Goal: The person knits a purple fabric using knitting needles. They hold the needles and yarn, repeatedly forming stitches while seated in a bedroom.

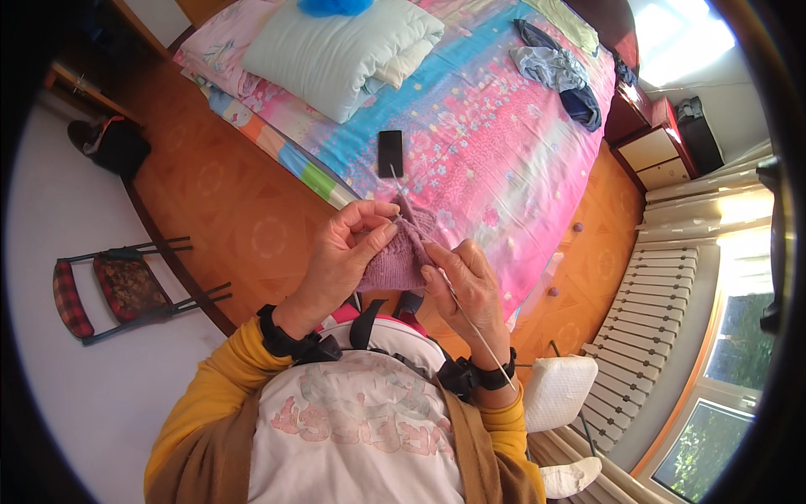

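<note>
A mauve piece of knitting [393, 267] hangs between my two hands, just in front of my lap. My left hand [342, 250] is closed on its upper left edge, thumb and fingertips pinched together near the stitches. My right hand [463, 284] grips its right side along with a thin pale knitting needle [475, 326], which slants down across the palm to the wrist. Another needle end [395, 175] sticks up from the far side of the knitting, over a black phone [390, 151] lying on the bed. The fingers hide part of the stitches.
Beyond my hands a bed [495, 176] with a bright floral sheet carries a folded pale quilt [336, 59] and crumpled clothes [558, 80]. A chair [130, 290] stands at left. On the right are a white-covered stool [561, 391], a radiator [642, 349] and small purple balls [553, 292] on the floor.
</note>
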Motion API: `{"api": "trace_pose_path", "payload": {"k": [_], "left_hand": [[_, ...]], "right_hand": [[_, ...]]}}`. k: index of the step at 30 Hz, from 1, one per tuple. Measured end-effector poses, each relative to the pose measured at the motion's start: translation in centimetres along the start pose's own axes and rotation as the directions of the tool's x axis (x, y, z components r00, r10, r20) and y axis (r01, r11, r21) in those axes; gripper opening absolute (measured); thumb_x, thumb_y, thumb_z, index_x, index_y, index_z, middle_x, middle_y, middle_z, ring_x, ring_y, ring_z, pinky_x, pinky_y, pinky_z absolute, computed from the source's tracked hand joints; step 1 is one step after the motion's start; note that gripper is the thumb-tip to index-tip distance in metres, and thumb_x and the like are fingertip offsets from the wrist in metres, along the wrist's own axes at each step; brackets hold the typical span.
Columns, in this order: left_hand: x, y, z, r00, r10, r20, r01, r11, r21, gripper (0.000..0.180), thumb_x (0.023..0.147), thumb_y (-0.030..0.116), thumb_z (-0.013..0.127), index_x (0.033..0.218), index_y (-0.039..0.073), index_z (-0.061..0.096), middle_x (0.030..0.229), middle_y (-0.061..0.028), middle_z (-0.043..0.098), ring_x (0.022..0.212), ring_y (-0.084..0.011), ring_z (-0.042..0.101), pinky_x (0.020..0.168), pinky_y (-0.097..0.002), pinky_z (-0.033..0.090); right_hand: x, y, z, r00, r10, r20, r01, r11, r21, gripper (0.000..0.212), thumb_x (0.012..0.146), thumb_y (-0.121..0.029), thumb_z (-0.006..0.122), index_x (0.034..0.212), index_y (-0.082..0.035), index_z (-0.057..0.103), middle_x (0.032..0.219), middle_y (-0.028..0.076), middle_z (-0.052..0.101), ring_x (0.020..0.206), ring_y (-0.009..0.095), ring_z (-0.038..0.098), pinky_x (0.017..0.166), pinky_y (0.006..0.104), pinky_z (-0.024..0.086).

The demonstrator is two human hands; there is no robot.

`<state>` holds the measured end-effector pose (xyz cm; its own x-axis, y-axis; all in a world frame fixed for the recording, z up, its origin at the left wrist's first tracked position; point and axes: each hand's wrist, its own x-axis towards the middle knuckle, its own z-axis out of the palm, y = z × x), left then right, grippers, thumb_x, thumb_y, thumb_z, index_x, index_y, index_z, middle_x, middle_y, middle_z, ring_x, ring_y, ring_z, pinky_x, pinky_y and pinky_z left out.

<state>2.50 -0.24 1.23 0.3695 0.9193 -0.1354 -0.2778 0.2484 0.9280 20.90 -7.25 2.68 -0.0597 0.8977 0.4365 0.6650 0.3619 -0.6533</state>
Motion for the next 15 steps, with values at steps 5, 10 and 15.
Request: {"api": "trace_pose_path", "payload": {"k": [5, 10, 15], "left_hand": [[0.1, 0.8, -0.7, 0.997, -0.019, 0.07, 0.011, 0.993, 0.119, 0.018, 0.1, 0.009, 0.062, 0.114, -0.001, 0.068, 0.101, -0.0018, 0.07, 0.09, -0.0059, 0.064, 0.081, -0.0206, 0.053], [-0.3, 1.4, -1.0, 0.945, -0.242, 0.218, 0.251, 0.968, -0.013, 0.019, 0.1, 0.011, 0.062, 0.113, -0.001, 0.069, 0.103, -0.0027, 0.071, 0.091, -0.0077, 0.065, 0.082, -0.0229, 0.054], [-0.3, 1.1, -1.0, 0.918, -0.282, 0.28, 0.318, 0.944, -0.092, 0.018, 0.1, 0.013, 0.063, 0.11, 0.001, 0.07, 0.102, -0.003, 0.071, 0.094, -0.0088, 0.066, 0.083, -0.0255, 0.054]], "right_hand": [[0.0, 0.8, -1.6, 0.993, 0.064, 0.102, -0.09, 0.96, 0.266, 0.023, 0.09, -0.005, 0.065, 0.112, 0.001, 0.068, 0.078, 0.011, 0.049, 0.071, 0.026, 0.053, 0.065, 0.0353, 0.045], [0.0, 1.7, -1.7, 0.989, 0.026, 0.148, -0.08, 0.925, 0.37, 0.021, 0.091, -0.005, 0.064, 0.11, 0.0, 0.067, 0.078, 0.01, 0.05, 0.07, 0.025, 0.053, 0.064, 0.0338, 0.044], [-0.3, 1.4, -0.7, 0.991, -0.007, 0.137, -0.043, 0.933, 0.358, 0.021, 0.086, -0.007, 0.073, 0.104, -0.001, 0.065, 0.077, 0.008, 0.05, 0.069, 0.02, 0.053, 0.062, 0.0314, 0.043]]}}
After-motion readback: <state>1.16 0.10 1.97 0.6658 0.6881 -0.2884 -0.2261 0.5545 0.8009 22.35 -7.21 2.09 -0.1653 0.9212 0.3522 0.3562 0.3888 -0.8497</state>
